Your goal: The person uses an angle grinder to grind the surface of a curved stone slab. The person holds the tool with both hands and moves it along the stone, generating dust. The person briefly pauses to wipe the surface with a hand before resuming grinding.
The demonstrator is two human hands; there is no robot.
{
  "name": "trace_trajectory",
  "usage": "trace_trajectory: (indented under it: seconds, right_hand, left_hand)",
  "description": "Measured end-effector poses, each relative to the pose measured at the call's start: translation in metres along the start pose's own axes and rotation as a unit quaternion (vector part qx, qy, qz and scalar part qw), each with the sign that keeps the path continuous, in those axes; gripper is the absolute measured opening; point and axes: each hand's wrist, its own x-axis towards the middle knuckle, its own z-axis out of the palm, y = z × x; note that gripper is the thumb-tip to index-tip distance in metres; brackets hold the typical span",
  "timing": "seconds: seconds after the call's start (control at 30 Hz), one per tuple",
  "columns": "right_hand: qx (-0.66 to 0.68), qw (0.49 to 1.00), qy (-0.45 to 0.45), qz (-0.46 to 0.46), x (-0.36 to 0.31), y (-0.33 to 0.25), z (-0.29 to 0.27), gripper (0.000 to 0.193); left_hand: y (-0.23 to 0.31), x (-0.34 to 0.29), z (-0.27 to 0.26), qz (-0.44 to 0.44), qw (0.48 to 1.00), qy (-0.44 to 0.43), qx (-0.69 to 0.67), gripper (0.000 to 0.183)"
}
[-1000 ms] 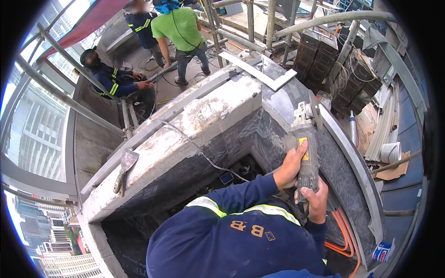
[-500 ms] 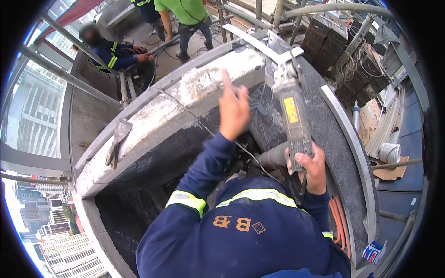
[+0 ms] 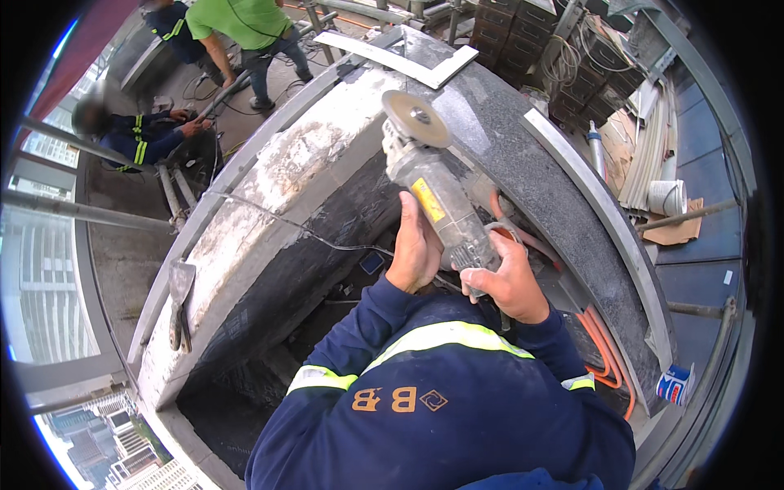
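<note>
An angle grinder with a tan disc is held up in front of me, its disc end pointing away over the curved ledge. Round the rear end of its body, my right hand is closed, thumb on top. My left hand cups the grinder's left side with its thumb raised along the body; its other fingers are partly hidden behind the tool. Beyond the disc, a white L-shaped strip lies on the corner of the dark speckled stone slab.
A scraper rests on the rough pale ledge at left, crossed by a cable. A metal straightedge runs along the slab's right side. Orange hoses and a blue-white can are lower right. Co-workers are at far left.
My left hand has come down from over the ledge onto the grinder. The grinder has tilted left and turned, so its disc now faces up. The view has shifted right.
</note>
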Motion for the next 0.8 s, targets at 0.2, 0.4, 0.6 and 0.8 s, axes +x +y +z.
trace_trajectory:
  seconds: [0.2,0.4,0.6,0.8]
  right_hand:
    - [-0.082,0.996,0.004,0.035,0.011,0.003,0.016,0.036]
    - [-0.145,0.988,0.031,0.042,0.022,-0.001,0.024,0.037]
    - [-0.091,0.992,0.028,0.087,0.031,-0.004,0.021,0.041]
    - [-0.027,0.998,0.013,0.062,0.035,0.003,0.012,0.057]
  left_hand:
    - [0.021,0.012,-0.003,-0.072,0.988,0.114,-0.08,0.091]
    - [0.018,0.02,-0.012,-0.081,0.984,0.12,-0.101,0.088]
    - [0.019,0.03,-0.013,-0.096,0.983,0.141,-0.063,0.086]
    - [0.017,0.037,-0.016,-0.104,0.985,0.132,-0.04,0.089]
